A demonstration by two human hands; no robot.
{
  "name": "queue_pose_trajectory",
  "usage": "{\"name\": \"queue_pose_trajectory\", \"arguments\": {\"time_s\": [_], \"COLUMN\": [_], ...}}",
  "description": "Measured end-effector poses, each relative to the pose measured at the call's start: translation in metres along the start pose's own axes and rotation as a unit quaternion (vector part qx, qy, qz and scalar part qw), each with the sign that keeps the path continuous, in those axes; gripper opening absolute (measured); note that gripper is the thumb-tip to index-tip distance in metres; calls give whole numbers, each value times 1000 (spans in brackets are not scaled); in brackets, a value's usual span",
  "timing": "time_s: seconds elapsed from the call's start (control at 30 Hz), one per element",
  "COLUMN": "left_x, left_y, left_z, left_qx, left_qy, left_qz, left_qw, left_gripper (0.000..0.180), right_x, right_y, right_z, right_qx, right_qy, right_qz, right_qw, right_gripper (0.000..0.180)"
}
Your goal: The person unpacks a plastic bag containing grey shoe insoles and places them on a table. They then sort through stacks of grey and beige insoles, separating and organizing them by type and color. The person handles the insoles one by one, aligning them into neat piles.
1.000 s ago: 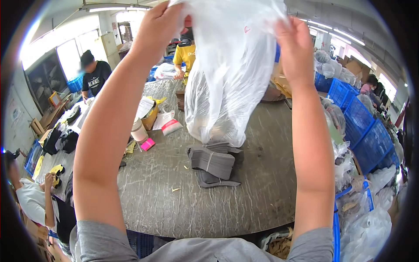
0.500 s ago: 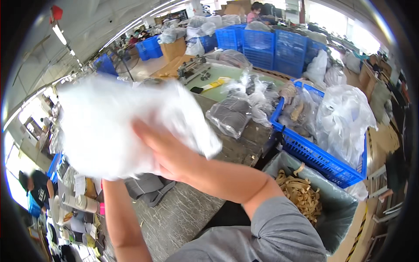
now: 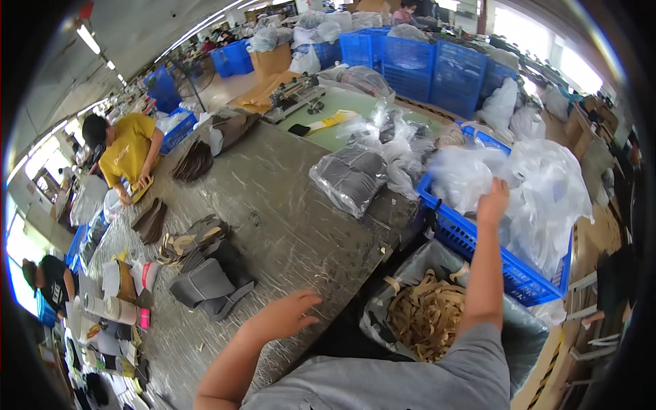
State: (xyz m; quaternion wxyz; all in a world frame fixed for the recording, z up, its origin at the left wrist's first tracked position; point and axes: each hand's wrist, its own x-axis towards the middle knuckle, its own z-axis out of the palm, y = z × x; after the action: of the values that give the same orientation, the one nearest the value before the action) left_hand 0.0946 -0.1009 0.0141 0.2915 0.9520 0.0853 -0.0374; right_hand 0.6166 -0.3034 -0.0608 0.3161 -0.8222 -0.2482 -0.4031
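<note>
My right hand [image 3: 493, 200] is stretched out over a blue plastic crate [image 3: 471, 250], fingers apart, beside a blurred clear plastic bag [image 3: 462, 176] that lies among other empty clear bags [image 3: 550, 191] in the crate. My left hand [image 3: 290, 314] hovers open over the grey table [image 3: 294, 219] near its front edge and holds nothing. A stack of grey cut fabric pieces [image 3: 207, 281] lies on the table just left of that hand.
A clear bag packed with grey pieces [image 3: 350, 179] sits at the table's right edge. A lined bin of tan strips [image 3: 429, 316] stands below the crate. A person in yellow [image 3: 127, 146] works at the far side, another in dark [image 3: 52, 284] at left. Blue crates [image 3: 437, 65] line the back.
I have turned right and lowered the big clear bag from in front of me into the blue crate. My left hand has left the bag and dropped to the table.
</note>
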Motion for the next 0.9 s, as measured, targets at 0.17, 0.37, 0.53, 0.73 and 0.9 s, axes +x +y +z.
{"name": "queue_pose_trajectory", "arguments": {"time_s": [0.17,0.37,0.53,0.73,0.9], "left_x": [-26,-90,-132,-176,-153], "left_y": [-6,-5,-24,-90,-105], "left_z": [10,3,-19,-24,-84], "left_qx": [-49,-39,9,82,278], "left_qy": [-3,159,376,509,383], "left_qz": [-103,-197,-244,-409,-358], "left_qw": [993,967,894,753,805], "left_gripper": [43,36,25,49,70], "right_x": [-16,7,-12,-12,-7], "right_y": [57,-33,41,90,39], "right_z": [70,108,176,159,68], "right_qx": [92,11,53,78,79], "right_qy": [-522,-263,-196,-585,-292], "right_qz": [78,-78,-91,71,52], "right_qw": [844,961,975,804,952], "right_gripper": [25,46,42,36,29]}}
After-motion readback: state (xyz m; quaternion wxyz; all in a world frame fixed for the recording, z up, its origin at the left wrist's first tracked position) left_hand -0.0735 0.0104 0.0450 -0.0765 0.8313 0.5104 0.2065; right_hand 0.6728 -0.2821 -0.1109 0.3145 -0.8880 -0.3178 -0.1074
